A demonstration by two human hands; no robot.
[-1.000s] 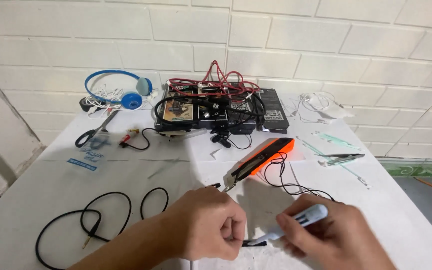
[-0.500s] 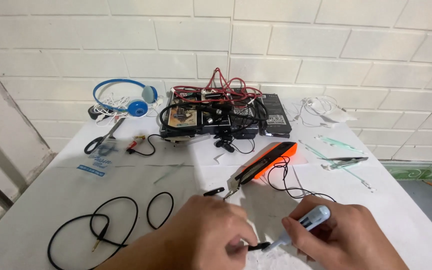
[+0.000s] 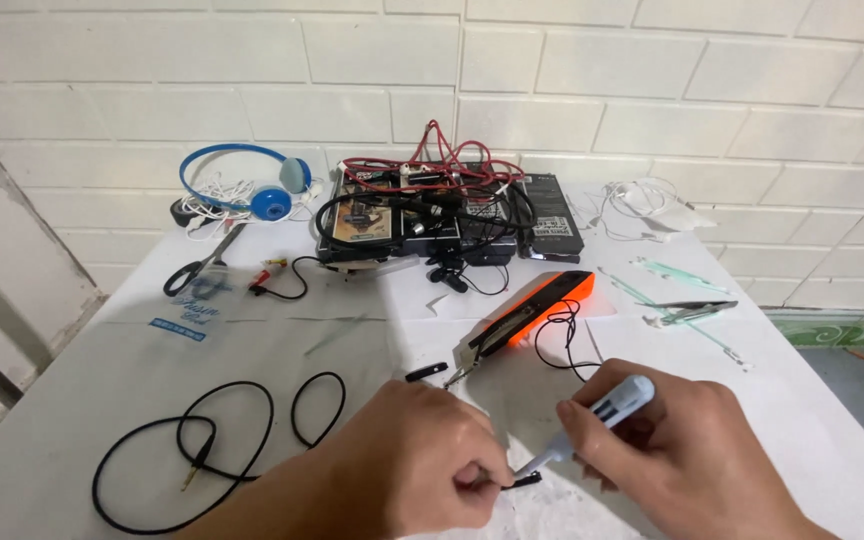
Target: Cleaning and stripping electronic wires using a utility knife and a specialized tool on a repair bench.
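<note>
Head view, only cam. My left hand (image 3: 422, 465) was low centre over the table (image 3: 102, 380), fingers curled in tight, thumb + index pinching the end of a thin black wire (image 3: 522, 481). Just a short stub showed past the fingertips; the rest was hidden under the hand. My right hand (image 3: 672, 450) sat just beside it, fingers wrapped round a white pen-shaped tool (image 3: 607, 408), held like a pencil, tip angled down-left and touching or nearly touching the wire stub; couldn't tell which.

Handling, my call: wire looked very light, soft, floppy, prob slippery w/ its smooth jacket, and thin enough to kink or slip out. Best hold seemed right by the end, close to where the tool met it, as I had it. Tool looked light, rigid plastic; grip mid-body gave control of the tip.

Rest of table: orange handheld device (image 3: 532, 312) lay tilted just beyond my hands, a thin black lead (image 3: 564, 345) looped at it. Coiled black audio cable (image 3: 192, 450) lay to the left, apart from my hands. Further back: black scissors (image 3: 197, 268), blue headphones (image 3: 252, 185), a black box of electronics (image 3: 422, 220) w/ red wires (image 3: 432, 165) piled on it, white cable (image 3: 642, 200) at far right, clear plastic strips (image 3: 677, 290) near the edge. White brick wall (image 3: 652, 80) behind.
</note>
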